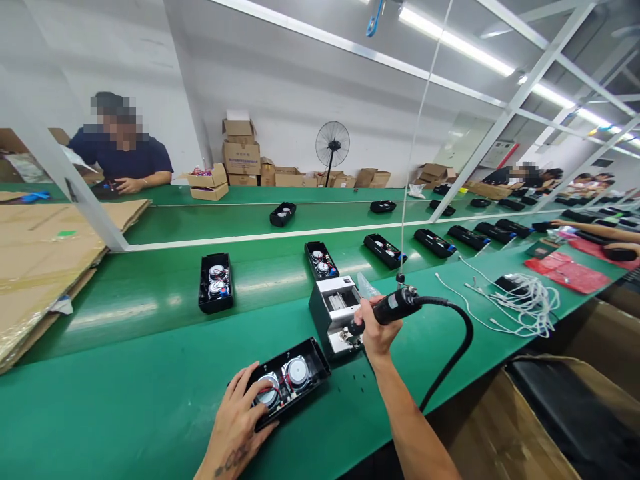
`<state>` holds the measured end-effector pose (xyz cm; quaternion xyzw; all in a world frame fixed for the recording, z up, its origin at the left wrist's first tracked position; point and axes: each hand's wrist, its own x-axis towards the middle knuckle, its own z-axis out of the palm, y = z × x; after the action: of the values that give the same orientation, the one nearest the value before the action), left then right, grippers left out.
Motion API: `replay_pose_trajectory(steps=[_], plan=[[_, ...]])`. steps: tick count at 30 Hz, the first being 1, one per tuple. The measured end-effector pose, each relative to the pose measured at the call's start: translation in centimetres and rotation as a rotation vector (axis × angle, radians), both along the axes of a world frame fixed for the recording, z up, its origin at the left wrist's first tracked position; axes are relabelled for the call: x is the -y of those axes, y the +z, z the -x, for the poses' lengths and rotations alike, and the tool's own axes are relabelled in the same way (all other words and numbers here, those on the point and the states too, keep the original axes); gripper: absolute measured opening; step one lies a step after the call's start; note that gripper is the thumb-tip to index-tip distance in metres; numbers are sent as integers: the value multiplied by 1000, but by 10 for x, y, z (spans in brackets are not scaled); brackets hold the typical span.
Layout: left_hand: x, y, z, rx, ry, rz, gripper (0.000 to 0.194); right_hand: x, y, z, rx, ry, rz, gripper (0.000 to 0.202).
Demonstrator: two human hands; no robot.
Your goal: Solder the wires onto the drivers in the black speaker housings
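Note:
My left hand [243,410] grips the near end of a black speaker housing [314,365], its fingers over the rim and thumb along the side. Two round silver speaker drivers and red wires sit inside the housing, which lies tilted on the green bench. In my right hand [379,331] is a black electric screwdriver [395,306], with a thick cable curving off to the right. Its tip points at the front of a small screw feeder [327,319]; whether it touches a screw there, I cannot tell. Several tiny dark screws [355,377] lie beside the feeder.
More open housings [217,283] rest on the green conveyor [165,283] beyond the bench. White cables [533,307] and red plastic bags [567,272] lie to the right. Flattened cardboard [50,267] is at left. A co-worker [133,157] sits across; others work far right.

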<state>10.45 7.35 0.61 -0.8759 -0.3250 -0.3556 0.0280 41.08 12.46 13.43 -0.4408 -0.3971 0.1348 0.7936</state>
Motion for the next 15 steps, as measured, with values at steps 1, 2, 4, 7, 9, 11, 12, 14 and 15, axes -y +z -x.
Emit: replay_pose_trajectory(steps=[1,2,4,7,9,11,12,14,15], plan=[[0,1,1,-13,-1,2,24,0,0,1,1,-3,-4,30],[0,2,1,-17,2,7,25,0,-1,1,5,-2,-6,30],[-1,4,1,-15,8,12,25,0,-2,3,18,10,-3,30],[-1,4,2,-19,6,2,24,1,0,4,34,29,-5,27],[-1,3,2,-23,2,-6,23,3,2,3,40,34,-14,26],[-1,1,2,-20,-2,-9,22,4,5,0,45,36,-22,25],[-1,0,2,-14,-1,-7,22,4,6,-1,44,37,-24,25],[0,-5,1,13,13,5,21,3,6,-2,36,39,-24,26],[0,-7,0,29,22,20,20,3,6,-2,32,41,-23,26]])
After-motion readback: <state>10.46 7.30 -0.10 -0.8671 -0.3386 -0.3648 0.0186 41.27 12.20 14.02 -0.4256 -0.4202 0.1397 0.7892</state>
